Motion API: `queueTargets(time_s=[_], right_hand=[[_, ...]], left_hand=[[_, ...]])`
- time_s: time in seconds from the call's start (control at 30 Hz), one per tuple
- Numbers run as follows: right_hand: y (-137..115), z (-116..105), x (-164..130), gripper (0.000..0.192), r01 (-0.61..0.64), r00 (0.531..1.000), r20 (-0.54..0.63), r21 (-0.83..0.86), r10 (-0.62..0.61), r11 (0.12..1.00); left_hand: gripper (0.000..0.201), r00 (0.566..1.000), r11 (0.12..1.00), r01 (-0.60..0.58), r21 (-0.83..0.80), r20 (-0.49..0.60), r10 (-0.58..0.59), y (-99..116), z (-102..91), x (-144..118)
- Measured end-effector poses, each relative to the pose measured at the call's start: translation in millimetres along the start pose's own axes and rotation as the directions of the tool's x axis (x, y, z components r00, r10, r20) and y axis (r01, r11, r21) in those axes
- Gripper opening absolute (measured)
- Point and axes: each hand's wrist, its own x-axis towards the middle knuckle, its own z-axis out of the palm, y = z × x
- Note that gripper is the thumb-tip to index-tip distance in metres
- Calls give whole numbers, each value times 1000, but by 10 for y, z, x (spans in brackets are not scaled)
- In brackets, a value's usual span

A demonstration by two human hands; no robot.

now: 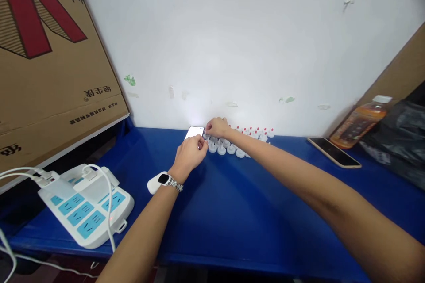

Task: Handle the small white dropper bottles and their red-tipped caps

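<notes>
Head view: small whitish plastic nozzle caps [221, 150], some red-tipped, sit right of the lit white-screened phone [195, 131]. Left hand [190, 154], right hand [216, 128] beside it, fingers bunched; can't tell what either grip holds. Best pinch lightly, sparing neighbouring caps.

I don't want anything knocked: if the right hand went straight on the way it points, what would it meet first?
Probably the lit phone, just left of the right hand; depth is unclear, so it might pass above and meet the wall instead.
</notes>
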Motion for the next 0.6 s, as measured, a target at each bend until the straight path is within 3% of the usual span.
queueTargets(time_s=[0.23, 0.4, 0.6], right_hand=[[71, -43, 95, 28, -60, 992, -110, -41, 55, 997], [61, -4, 179, 24, -47, 998, -55, -121, 40, 991], [-10, 32, 173, 20, -38, 996, -85, -111, 28, 993]], left_hand=[[19, 999, 999, 41, 25, 8, -42, 13, -36, 3], [19, 1000, 1000, 6, 4, 28, -6, 59, 50, -26], [19, 997, 997, -39, -61, 70, 43, 101, 148, -60]])
